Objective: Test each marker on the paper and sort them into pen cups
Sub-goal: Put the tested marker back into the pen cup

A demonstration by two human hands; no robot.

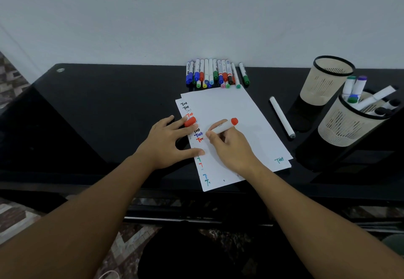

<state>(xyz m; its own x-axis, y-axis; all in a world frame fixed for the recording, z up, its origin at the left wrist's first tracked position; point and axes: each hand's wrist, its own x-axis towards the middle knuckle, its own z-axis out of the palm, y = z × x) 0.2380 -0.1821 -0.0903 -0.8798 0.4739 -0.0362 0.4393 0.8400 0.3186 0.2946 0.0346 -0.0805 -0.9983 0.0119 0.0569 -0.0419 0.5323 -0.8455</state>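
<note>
My right hand [229, 147] grips a white marker with a red end [225, 126], its tip down on the white paper [231, 108] beside a column of small coloured "Test" words. My left hand [168, 141] lies on the paper's left edge and holds the red cap [190, 122] between its fingers. A row of several markers [216, 74] lies at the table's back edge. Two beige mesh pen cups stand at the right: the far cup [323, 82] looks empty, the near cup [345, 123] holds several markers.
One white marker [282, 117] lies alone on the black table [98, 108] between the paper and the cups. A pale wall rises right behind the table. Patterned floor shows at the left and below the front edge.
</note>
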